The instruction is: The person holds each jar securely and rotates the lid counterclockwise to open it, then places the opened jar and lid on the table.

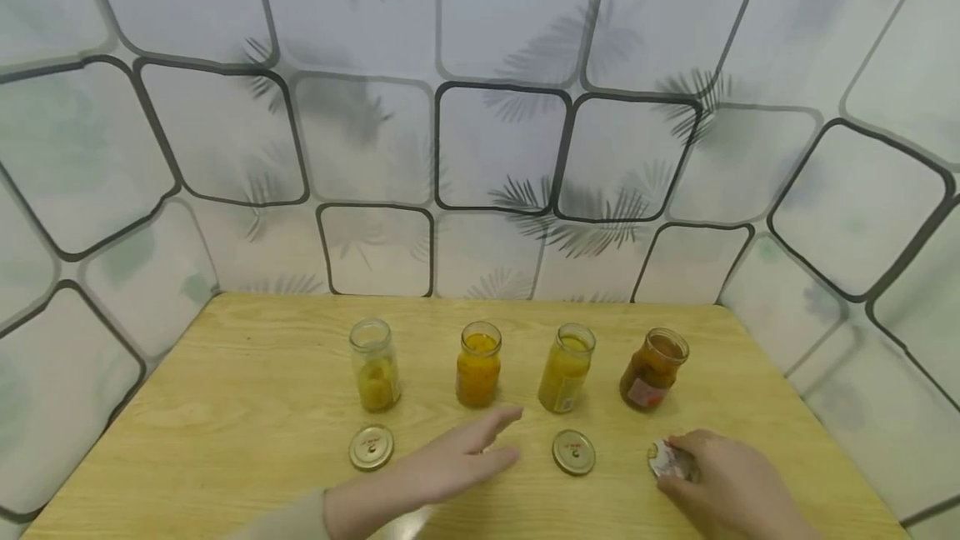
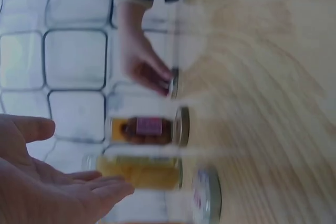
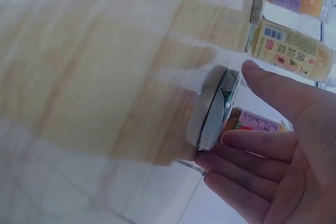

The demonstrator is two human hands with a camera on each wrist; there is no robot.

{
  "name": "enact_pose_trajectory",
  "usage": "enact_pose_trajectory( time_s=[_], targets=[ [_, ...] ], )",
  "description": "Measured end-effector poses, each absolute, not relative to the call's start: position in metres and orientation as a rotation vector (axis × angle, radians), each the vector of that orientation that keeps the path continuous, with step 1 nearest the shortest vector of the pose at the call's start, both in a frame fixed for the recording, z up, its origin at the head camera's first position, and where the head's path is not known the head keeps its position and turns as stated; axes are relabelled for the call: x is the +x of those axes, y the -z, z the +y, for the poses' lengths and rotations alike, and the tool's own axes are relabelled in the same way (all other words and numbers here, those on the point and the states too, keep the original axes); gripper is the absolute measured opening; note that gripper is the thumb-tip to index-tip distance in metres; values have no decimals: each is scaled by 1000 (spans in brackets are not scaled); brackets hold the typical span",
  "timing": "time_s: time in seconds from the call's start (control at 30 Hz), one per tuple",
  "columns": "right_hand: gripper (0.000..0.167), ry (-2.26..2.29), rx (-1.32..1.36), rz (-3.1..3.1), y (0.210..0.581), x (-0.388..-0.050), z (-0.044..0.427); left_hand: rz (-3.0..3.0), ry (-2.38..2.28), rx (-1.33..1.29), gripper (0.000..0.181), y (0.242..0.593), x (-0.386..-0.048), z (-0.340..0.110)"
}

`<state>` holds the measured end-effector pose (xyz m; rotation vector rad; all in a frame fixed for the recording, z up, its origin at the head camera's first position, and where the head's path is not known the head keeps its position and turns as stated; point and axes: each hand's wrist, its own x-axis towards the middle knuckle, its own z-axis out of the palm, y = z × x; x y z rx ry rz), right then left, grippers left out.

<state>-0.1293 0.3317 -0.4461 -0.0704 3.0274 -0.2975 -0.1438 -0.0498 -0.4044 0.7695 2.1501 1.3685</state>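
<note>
My right hand (image 1: 731, 477) holds a jar lid (image 1: 670, 458) by its edge between thumb and fingers, low over the right of the table. The right wrist view shows this lid (image 3: 218, 108) with a printed top, fingers at its lower edge and thumb by the upper. My left hand (image 1: 450, 465) hovers left of centre, thumb and fingers apart, holding nothing. Gold lids lie at the left (image 1: 371, 447) and right of the left hand, the latter a gold lid (image 1: 573, 452). In the left wrist view a close lid (image 2: 206, 195) lies below the left hand (image 2: 58, 182).
Behind the lids stand several uncovered glass jars in a row: a pale yellow jar (image 1: 377, 369), an orange jar (image 1: 478, 369), a yellow jar (image 1: 566, 372) and a brown jar (image 1: 651, 373). A patterned wall (image 1: 495, 257) borders the wooden table (image 1: 247, 407) at the back and sides.
</note>
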Motion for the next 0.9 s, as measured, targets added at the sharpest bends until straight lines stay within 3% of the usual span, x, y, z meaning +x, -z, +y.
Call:
enact_pose_trajectory(
  time_s=[0.37,0.53,0.73,0.9],
  targets=[
    [40,258,-311,3122,445,-126,345,2194,-1477,519,60,411,-143,-156],
    [45,207,-388,3146,442,-126,357,2264,-1446,348,57,415,-144,-196],
    [53,237,-298,3087,439,-121,368,2303,-1402,229,61,418,-148,-233],
    [49,248,-267,3104,446,-112,377,2385,-1296,185,63,419,-152,-253]
  ],
)
